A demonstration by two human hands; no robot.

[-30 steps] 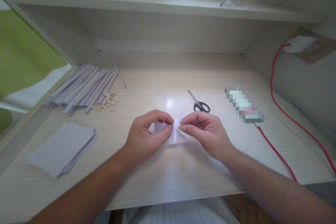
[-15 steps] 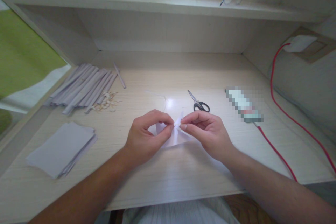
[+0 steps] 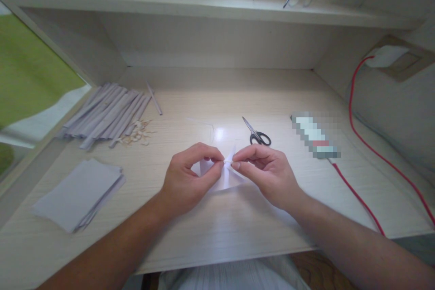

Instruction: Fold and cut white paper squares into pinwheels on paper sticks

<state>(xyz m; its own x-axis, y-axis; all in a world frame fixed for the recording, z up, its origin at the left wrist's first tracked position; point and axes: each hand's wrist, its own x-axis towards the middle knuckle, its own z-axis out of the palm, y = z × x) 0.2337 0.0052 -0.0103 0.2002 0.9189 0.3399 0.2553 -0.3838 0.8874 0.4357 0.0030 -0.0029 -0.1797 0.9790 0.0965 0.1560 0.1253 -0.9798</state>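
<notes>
Pinching small white paper piece between left hand and right hand fingertips, scissors just behind.

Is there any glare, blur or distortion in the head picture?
Head view: a bright glare spot on the desk behind the folded paper; a pixelated patch hides one item; the shelf edge bows from lens distortion.

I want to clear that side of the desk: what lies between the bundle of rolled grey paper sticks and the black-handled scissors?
In the head view, pale scraps beside the sticks, then bare desk with a thin thread before the scissors.
</notes>
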